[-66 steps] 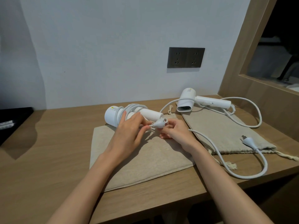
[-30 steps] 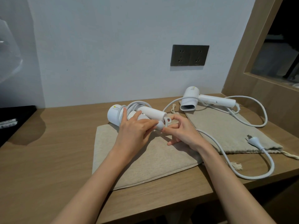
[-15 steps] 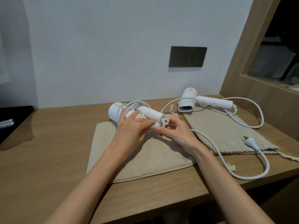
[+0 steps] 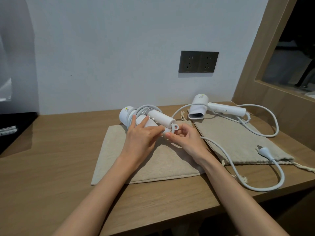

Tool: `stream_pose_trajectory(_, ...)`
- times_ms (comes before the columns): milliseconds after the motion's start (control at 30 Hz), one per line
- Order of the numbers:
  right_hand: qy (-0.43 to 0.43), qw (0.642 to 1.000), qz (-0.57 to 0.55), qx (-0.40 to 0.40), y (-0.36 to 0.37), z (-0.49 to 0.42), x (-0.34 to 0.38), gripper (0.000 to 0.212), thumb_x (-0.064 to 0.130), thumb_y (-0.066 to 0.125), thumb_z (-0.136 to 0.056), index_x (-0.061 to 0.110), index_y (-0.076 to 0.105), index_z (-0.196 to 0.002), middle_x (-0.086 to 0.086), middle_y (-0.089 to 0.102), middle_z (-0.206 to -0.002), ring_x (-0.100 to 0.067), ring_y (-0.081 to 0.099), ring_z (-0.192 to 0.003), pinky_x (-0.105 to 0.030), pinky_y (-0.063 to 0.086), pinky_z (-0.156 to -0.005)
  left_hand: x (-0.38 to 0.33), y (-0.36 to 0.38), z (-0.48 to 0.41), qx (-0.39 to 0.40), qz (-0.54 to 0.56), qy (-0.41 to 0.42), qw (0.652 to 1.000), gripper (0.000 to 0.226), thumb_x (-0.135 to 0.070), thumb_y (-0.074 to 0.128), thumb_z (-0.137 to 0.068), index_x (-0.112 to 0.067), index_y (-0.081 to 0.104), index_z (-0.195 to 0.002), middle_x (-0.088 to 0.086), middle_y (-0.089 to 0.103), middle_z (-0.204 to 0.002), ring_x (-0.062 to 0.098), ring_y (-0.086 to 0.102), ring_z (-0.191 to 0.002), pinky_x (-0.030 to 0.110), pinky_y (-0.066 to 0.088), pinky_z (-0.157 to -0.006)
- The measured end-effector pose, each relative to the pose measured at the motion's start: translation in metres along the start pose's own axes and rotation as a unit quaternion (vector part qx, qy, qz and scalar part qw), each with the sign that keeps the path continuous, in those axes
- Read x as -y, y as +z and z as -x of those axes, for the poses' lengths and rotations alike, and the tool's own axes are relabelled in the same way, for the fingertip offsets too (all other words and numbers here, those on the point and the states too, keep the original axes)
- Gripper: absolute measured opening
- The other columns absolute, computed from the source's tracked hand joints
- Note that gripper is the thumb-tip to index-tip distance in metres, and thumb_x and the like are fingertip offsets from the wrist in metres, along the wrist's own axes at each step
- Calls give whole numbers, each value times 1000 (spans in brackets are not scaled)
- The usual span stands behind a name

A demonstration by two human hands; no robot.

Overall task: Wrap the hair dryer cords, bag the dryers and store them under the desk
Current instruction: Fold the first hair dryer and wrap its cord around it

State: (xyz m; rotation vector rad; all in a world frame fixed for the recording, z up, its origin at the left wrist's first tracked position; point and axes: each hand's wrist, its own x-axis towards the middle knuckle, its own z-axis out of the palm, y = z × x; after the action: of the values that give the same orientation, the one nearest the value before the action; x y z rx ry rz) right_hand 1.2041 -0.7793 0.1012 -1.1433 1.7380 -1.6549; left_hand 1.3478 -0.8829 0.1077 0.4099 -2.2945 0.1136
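A white hair dryer (image 4: pixel 127 114) with its cord coiled round the body lies on a beige cloth bag (image 4: pixel 112 159) in the middle of the desk. My left hand (image 4: pixel 141 138) grips this dryer from above. My right hand (image 4: pixel 184 138) pinches the cord end just below the hanging loop at the handle's tip. A second white dryer (image 4: pixel 199 106) rests on another beige bag (image 4: pixel 238 143) to the right. Its loose cord (image 4: pixel 279 178) trails over the desk, with the plug (image 4: pixel 264 150) lying on that bag.
The wooden desk (image 4: pixel 51 176) has its front edge close to me. A dark double wall socket (image 4: pixel 198 62) sits above it. A wooden side panel (image 4: pixel 255 68) rises at the right. A black surface (image 4: pixel 15 123) lies at the far left.
The plug that stood out between my hands has gone from sight under my fingers. Both hands stay at the handle tip; the second dryer has not moved.
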Motion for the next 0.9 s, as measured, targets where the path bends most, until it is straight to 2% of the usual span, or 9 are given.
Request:
stream_pose_trajectory(167,22,1000,-16,-2,0,-3,0,30,17,77,-79,6,64,-104,-8,70,-84,-19,70,-80,-27,57,-75,0,1,0,4,-22,-2,1000,23,-25,49,-85,-22,72,-88,-8,75,-80,30,67,-95,59,41,-97)
stream_pose_trajectory(300,37,997,-69,8,0,-5,1,28,13,73,-82,5,64,-107,2,66,-70,-13,64,-67,-24,52,-66,-2,-2,-3,-9,5,-22,1000,22,-25,53,-85,-23,74,-91,-6,75,-81,27,67,-93,58,46,-91)
stream_pose_trajectory(400,18,995,-95,21,0,-3,4,32,9,72,-83,4,62,-113,-5,71,-91,-18,69,-89,-27,55,-81,-1,-5,-8,-41,34,-51,997,11,-21,67,-85,-26,76,-91,-5,72,-77,18,55,-90,46,48,-86)
stream_pose_trajectory(467,-9,995,-99,31,3,-1,7,39,3,71,-82,4,56,-117,-8,69,-109,-18,66,-102,-27,54,-88,0,-6,-10,-47,60,-72,994,10,-24,67,-88,-27,75,-93,-5,72,-78,14,50,-93,38,40,-90)
stream_pose_trajectory(600,-94,994,-63,-9,15,-2,16,37,-2,69,-82,9,52,-113,-11,63,-110,-17,65,-100,-24,53,-84,-1,-7,-8,-62,121,-141,981,17,-34,60,-92,-34,73,-103,-3,73,-93,12,53,-105,34,38,-98)
stream_pose_trajectory(700,-161,985,-50,-30,24,-8,33,33,1,68,-85,19,55,-109,-3,65,-101,-11,65,-97,-25,51,-86,-2,-12,-13,-125,228,-212,942,16,-37,64,-88,-39,72,-102,-9,73,-101,13,59,-116,34,38,-107)
stream_pose_trajectory(767,-208,978,-16,-14,27,-15,51,31,4,67,-87,20,59,-112,0,66,-100,-14,64,-99,-28,51,-91,-5,-21,-20,-173,319,-269,892,17,-30,70,-86,-37,74,-101,-20,71,-100,7,62,-112,30,46,-99)
stream_pose_trajectory(833,-241,970,31,7,30,-25,71,31,7,67,-87,17,63,-116,-4,64,-104,-16,63,-98,-31,50,-92,-8,-31,-25,-207,418,-311,828,19,-23,71,-86,-30,73,-103,-21,72,-95,0,65,-101,16,49,-84)
stream_pose_trajectory(900,-261,962,78,17,36,-34,85,35,10,68,-86,18,65,-120,-2,59,-101,-14,60,-97,-31,50,-92,-7,-37,-27,-240,480,-326,778,19,-16,68,-87,-25,71,-104,-21,71,-93,-1,66,-96,13,50,-81)
